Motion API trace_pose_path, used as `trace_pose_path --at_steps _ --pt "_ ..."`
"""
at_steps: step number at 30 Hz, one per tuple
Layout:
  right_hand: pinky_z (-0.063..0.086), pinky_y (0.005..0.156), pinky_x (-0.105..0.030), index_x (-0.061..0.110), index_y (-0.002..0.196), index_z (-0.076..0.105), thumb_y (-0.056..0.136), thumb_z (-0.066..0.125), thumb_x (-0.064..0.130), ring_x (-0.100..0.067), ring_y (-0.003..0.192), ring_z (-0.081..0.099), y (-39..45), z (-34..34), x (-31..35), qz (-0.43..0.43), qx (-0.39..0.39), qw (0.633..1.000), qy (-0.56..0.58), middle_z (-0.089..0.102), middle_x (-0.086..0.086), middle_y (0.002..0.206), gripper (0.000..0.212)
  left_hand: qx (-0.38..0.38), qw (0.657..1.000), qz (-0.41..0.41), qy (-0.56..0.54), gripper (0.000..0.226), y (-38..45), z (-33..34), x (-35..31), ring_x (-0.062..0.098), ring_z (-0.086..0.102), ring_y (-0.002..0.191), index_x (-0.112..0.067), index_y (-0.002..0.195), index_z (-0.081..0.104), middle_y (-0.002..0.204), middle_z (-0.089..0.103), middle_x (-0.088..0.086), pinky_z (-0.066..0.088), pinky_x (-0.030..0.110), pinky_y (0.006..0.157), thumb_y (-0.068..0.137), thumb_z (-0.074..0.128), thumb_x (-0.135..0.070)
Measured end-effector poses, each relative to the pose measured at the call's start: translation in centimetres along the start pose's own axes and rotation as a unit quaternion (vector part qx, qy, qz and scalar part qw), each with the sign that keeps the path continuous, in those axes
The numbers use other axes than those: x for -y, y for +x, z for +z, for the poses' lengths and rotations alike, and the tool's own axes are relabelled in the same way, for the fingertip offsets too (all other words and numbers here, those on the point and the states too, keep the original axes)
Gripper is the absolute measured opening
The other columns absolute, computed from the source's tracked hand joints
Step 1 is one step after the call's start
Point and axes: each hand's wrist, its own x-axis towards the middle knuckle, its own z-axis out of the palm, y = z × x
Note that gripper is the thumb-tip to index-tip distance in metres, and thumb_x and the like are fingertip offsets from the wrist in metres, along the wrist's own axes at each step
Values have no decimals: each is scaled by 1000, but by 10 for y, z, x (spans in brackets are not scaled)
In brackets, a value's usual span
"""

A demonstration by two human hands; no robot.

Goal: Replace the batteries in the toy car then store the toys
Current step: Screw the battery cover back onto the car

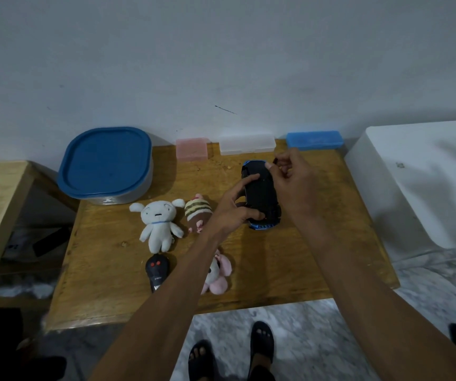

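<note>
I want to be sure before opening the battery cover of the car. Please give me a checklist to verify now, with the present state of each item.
1. Toy car turned underside up: ok.
2. Left hand steadies the car at its near end: ok.
3. Right hand at the far end, fingers pinched: ok; what it pinches, cannot tell.
4. Battery cover open: cannot tell, the underside is too dark.
5. New batteries ready: cannot tell; pink case, clear case and blue case are closed.
6. Storage container open: not ok, lid on.
</note>
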Motion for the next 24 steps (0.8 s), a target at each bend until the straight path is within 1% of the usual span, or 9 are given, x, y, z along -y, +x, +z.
trace_pose_path --at_steps 4,8,13,15,17,18,20,22,24 --pt "47 64 -12 16 100 59 90 73 24 0 74 55 -4 2 -2 40 2 999 15 55 13 80 18 15 1000 -1 25 90 -1 6 4 29 62 117 -37 142 51 140 50 8 61 50 86 73 79 12" --pt "46 65 -6 17 104 61 91 72 24 13 80 56 -4 -8 -12 88 -24 995 39 55 21 86 19 19 998 14 51 92 0 10 3 27 54 127 -49 142 46 144 46 5 56 42 98 75 84 0" --pt "48 65 -10 13 104 64 89 74 23 5 75 58 6 -24 -29 152 -86 982 72 60 16 85 21 16 995 50 84 86 2 16 1 -1 58 112 -41 149 43 131 47 -23 56 21 88 82 78 -2" --pt "48 66 -10 12 103 64 89 75 23 3 75 59 9 -28 -35 167 -96 978 79 61 15 85 21 2 993 63 102 83 4 20 4 -5 61 104 -36 150 45 128 49 -32 58 27 86 83 73 4" --pt "48 65 -9 13 103 65 88 75 23 5 74 59 10 -32 -40 174 -101 976 83 62 15 86 21 -12 991 70 116 83 8 24 11 5 66 97 -35 151 43 118 57 -38 58 38 85 84 68 7" --pt "48 64 -9 13 103 65 89 75 23 5 75 59 10 -34 -43 179 -101 975 85 62 13 86 21 -18 990 70 121 83 9 27 13 14 67 96 -37 152 42 118 59 -35 59 42 85 84 66 5" --pt "48 63 -8 12 104 65 89 75 22 4 75 60 10 -37 -48 189 -98 973 91 63 12 87 20 -32 988 71 134 85 12 33 14 28 63 104 -50 150 39 134 52 -11 60 47 84 81 66 -8" --pt "48 63 -8 13 105 65 89 74 21 3 76 60 9 -38 -52 194 -96 972 96 63 13 86 20 -48 986 63 149 84 15 35 18 30 57 107 -59 146 36 140 39 6 59 38 81 80 66 -16" --pt "48 63 -9 13 105 66 89 74 21 3 76 61 8 -40 -57 201 -95 970 98 62 15 87 20 -66 986 41 150 83 19 37 22 23 52 107 -60 145 37 137 33 6 54 26 82 85 68 -11"
